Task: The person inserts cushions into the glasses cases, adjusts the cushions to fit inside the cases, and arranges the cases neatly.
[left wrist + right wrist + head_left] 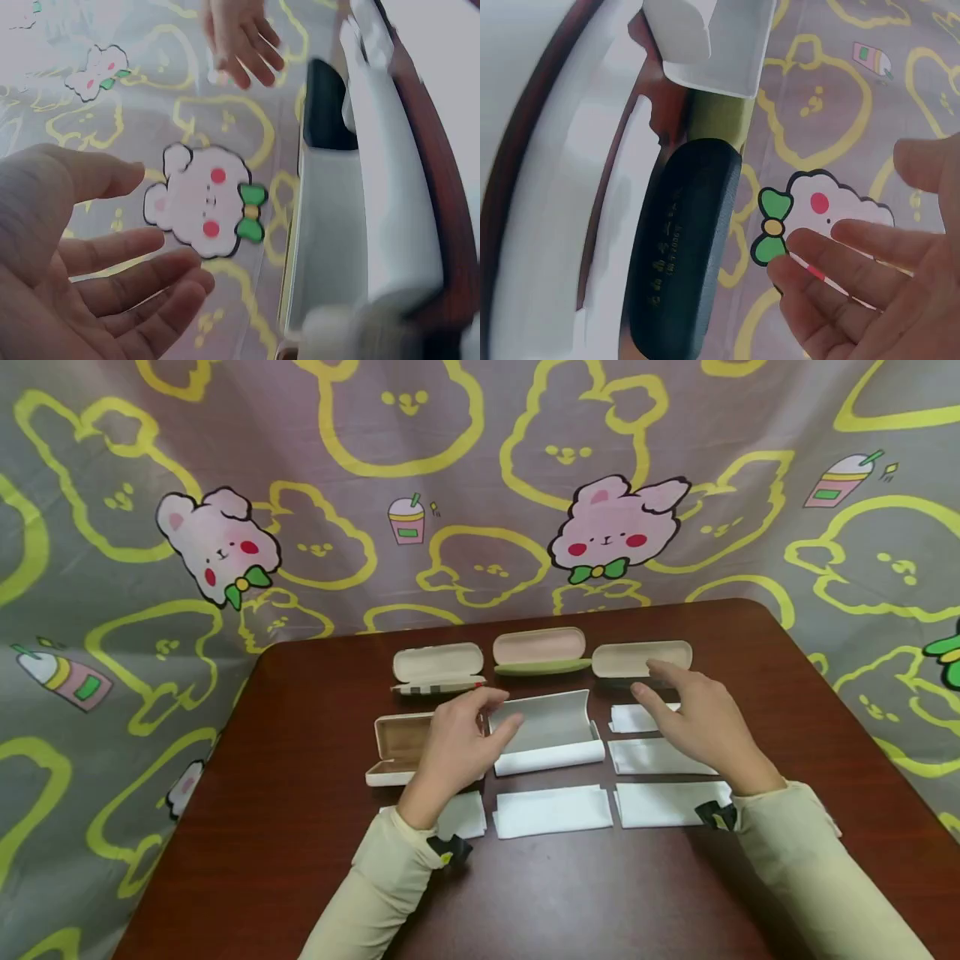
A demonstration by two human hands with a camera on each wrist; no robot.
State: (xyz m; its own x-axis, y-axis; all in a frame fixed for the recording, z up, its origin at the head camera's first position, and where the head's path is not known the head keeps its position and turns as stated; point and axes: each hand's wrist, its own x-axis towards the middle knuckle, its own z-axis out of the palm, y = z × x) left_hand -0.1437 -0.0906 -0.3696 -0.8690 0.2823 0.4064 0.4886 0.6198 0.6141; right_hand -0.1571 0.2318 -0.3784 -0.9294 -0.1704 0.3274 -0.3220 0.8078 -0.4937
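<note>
My left hand (461, 739) is raised over the table between a brown-lined case (401, 768) and a white glasses case (551, 757), fingers loosely bent and holding nothing. The white case stands open, grey inside. My right hand (701, 722) hovers over folded white cloths (637, 718), near a dark green case (686, 247) with gold lettering and a cream-lined lid (637, 658). In the left wrist view the left hand (112, 262) has its fingers apart. The right wrist view gives the right hand (877, 270) with relaxed fingers and nothing held.
Along the back stand an open checked-edge case (438, 664) and a pink-lined green case (540, 647). More folded cloths lie at the front, one in the middle (555, 812) and one at right (667, 804). A patterned curtain (480, 485) hangs behind the brown table (300, 777).
</note>
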